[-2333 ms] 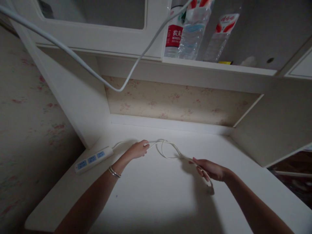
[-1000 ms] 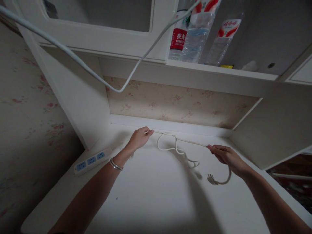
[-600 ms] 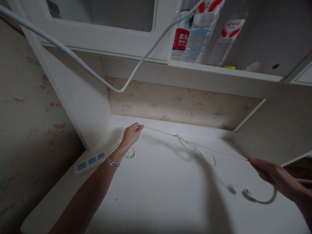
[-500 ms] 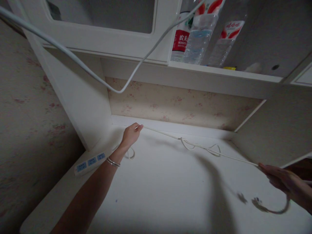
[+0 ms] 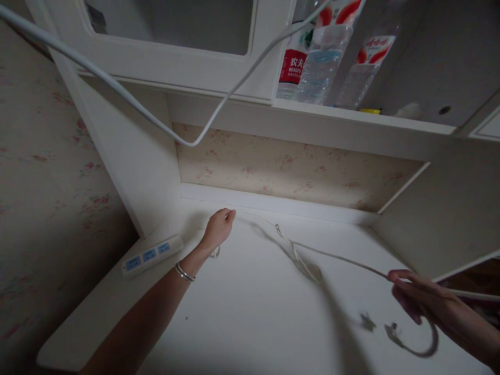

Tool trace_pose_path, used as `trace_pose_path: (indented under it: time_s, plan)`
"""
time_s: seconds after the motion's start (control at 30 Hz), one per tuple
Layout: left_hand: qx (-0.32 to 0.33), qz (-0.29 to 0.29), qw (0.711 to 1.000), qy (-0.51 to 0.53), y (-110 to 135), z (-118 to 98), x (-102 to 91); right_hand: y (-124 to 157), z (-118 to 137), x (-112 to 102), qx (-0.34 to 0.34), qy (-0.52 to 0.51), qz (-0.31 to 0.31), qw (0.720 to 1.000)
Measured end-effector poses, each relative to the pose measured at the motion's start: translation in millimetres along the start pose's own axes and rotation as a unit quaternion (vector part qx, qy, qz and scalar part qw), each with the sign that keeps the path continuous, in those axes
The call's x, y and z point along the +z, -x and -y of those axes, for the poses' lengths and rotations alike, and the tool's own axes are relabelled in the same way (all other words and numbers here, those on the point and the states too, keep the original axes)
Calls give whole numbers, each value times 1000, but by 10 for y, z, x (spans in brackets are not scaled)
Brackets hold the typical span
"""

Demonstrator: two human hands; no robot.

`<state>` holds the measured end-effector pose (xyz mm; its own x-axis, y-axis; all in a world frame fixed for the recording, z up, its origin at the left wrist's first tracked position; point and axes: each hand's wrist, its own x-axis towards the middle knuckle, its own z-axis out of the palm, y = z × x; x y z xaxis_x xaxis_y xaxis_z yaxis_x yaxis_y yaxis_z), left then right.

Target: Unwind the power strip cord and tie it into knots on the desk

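A white power cord (image 5: 344, 257) hangs between my two hands over the white desktop, with a tangled loop drooping near its middle. My left hand (image 5: 220, 227) is closed in a pinch on the cord near the back of the desk; two thin bangles circle that wrist. At the right, my right hand (image 5: 424, 299) grips the other stretch of cord between thumb and fingers. From beneath it the cord's end curls down to a plug (image 5: 394, 333). Left of my left hand lies a white power strip (image 5: 150, 255) with blue socket faces. Part of the cord by my left wrist is hidden.
A thick pale cable (image 5: 191, 142) crosses close in front of the view. Above, a cabinet shelf (image 5: 367, 119) holds several plastic bottles (image 5: 326, 62). A side panel (image 5: 121, 151) and flowered wallpaper (image 5: 35, 182) bound the left.
My right hand has moved left and slightly down, my left hand slightly right and down. The cord between them has gone slacker, its tangled loop sagging lower. The plug has swung left.
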<state>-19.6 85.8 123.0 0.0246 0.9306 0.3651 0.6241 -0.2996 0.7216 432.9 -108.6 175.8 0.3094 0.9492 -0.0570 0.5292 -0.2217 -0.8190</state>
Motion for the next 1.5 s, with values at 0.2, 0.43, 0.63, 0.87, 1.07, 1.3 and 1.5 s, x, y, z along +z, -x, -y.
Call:
trace_pose_path:
  time_s: [0.2, 0.43, 0.63, 0.87, 1.07, 1.3, 1.5]
  plan:
    - [22, 90, 991, 95, 308, -66, 323, 123, 496, 335, -22, -48, 257, 965]
    - [-72, 209, 947, 233, 651, -71, 660, -10, 845, 707, -193, 209, 99, 954]
    - [-126, 234, 922, 281, 865, -28, 976, -236, 1113, 1000, -203, 240, 28, 949]
    - [-175, 234, 884, 366, 1021, -49, 1322, -417, 1210, 1779, -228, 271, 1, 935]
    - [-233, 197, 838, 452, 951, -16, 1318, -250, 1032, 2419, -198, 368, -9, 908]
    - [-252, 156, 838, 459, 873, -72, 846, 68, 834, 2864, -222, 343, 100, 907]
    - [-189, 158, 919, 307, 841, -24, 595, 73, 642, 2804, -214, 129, 132, 959]
